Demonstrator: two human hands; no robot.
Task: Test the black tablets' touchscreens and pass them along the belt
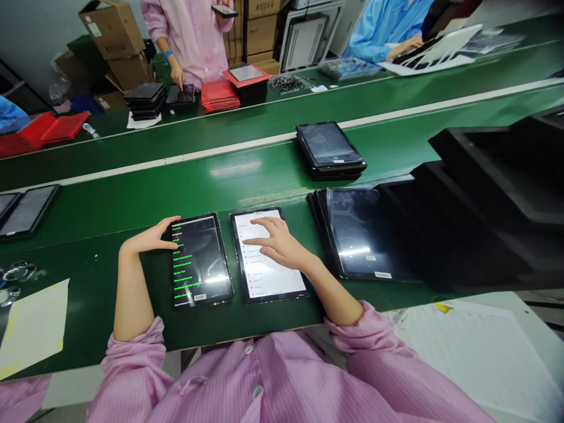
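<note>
Two tablets lie side by side on the green bench in front of me. The left tablet (200,261) has a black screen with green text lines. The right tablet (267,255) shows a white screen with a list. My left hand (152,237) rests at the left tablet's upper left edge, fingers stretched over its corner. My right hand (275,241) hovers over the white screen, fingers spread, the index finger touching the list. Neither hand holds anything.
A stack of dark tablets (365,235) sits to the right, another stack (330,150) on the belt beyond. Black trays (497,194) fill the right side. Paper (33,326) lies at left. Across the line, a person in pink (194,41) handles tablets beside red trays (219,95).
</note>
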